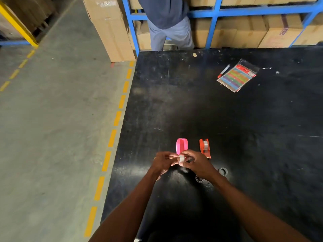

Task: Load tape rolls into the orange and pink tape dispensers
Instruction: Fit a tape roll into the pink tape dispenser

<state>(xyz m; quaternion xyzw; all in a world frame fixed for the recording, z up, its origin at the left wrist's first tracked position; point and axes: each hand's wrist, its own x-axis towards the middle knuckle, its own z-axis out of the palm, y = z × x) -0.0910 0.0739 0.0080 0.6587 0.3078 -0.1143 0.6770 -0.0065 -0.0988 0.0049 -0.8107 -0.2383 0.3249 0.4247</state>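
Observation:
A small clear tape roll (182, 159) is pinched between my left hand (161, 163) and my right hand (196, 164), just above the black table (244, 128). Right behind my fingers stands the pink tape dispenser (181, 145), its slot showing no roll. To its right stands the orange tape dispenser (205, 147) with a clear roll seated in it. Two small grey plastic rings lie on the table near my right wrist, one ring (222, 171) in plain sight and the other ring (198, 179) partly hidden.
A packet of coloured strips (236, 75) and a red pen (223, 71) lie at the table's far right. A person (168, 23) stands at the far edge before blue racking (214, 23) with cardboard boxes. Concrete floor with yellow dashes lies left of the table.

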